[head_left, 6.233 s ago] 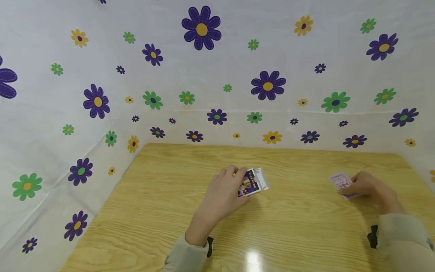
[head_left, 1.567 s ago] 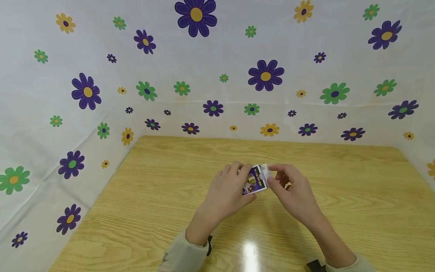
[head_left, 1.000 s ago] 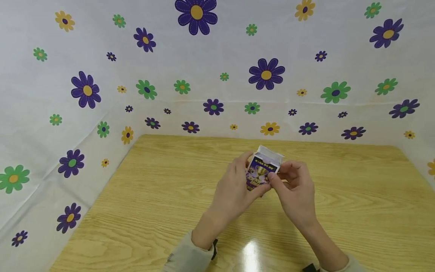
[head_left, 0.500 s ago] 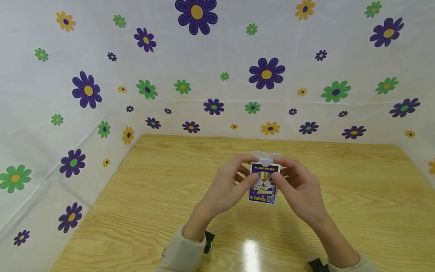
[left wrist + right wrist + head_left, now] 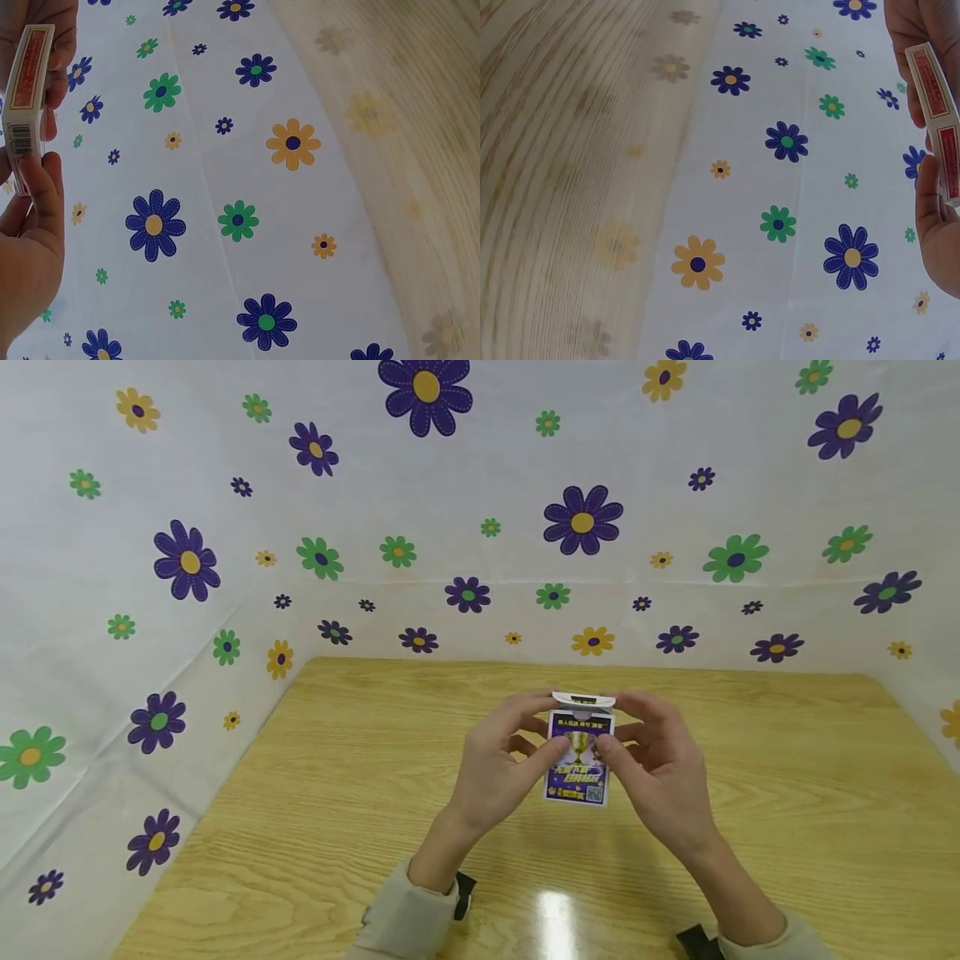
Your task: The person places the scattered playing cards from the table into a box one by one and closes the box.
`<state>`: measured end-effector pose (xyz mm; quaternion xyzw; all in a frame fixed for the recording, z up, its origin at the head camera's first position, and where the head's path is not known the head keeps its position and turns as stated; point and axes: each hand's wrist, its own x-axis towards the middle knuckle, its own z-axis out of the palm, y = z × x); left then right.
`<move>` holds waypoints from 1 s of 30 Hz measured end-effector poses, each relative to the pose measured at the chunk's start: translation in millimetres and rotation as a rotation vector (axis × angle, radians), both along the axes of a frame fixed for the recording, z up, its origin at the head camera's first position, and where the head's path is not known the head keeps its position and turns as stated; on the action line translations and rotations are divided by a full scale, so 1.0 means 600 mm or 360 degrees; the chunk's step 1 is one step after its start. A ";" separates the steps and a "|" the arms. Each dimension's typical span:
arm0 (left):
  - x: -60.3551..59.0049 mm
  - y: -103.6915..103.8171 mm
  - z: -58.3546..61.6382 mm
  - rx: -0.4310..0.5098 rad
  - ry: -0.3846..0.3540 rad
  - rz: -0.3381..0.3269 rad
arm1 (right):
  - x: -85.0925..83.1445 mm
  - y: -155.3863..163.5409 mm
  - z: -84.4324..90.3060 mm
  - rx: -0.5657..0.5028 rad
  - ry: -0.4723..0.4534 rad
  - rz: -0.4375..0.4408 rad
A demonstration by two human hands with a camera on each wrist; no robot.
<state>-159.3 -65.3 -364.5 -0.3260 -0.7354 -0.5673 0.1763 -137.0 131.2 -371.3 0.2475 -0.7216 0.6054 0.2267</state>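
A purple playing card box (image 5: 576, 785) with a gold trophy on its front is held up above the table, between both hands. Its white top flap (image 5: 562, 700) leans forward over the opening. My left hand (image 5: 491, 768) pinches the left side, thumb on the front and fingers behind or at the flap. On the right side, my right hand (image 5: 667, 777) grips it the same way. The left wrist view shows a narrow side of the card box (image 5: 28, 82) with a red panel and barcode; the right wrist view shows red panels on the card box (image 5: 932, 94). The box's inside is hidden.
Below the hands lies a light wood-grain table (image 5: 337, 793), with a bright reflection near its front. White cloth (image 5: 510, 468) printed with purple, green and yellow flowers stands behind the table and along its sides. Black straps (image 5: 699, 943) show at the sleeve cuffs.
Earlier my right hand held a stack of cards away at the right; these are no longer visible. Both hands have since turned the box upright, and its flap has tipped forward over the opening.
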 end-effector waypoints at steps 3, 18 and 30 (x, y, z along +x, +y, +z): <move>0.000 0.000 -0.001 -0.0014 0.0047 0.0031 | -0.001 -0.002 0.002 0.0033 0.0048 -0.0017; 0.002 0.002 0.002 -0.0187 0.0235 0.0107 | -0.005 -0.004 0.000 0.0177 0.0222 -0.0156; 0.001 0.003 0.000 -0.0152 0.0221 0.0105 | -0.004 -0.002 -0.003 0.0185 0.0228 -0.0151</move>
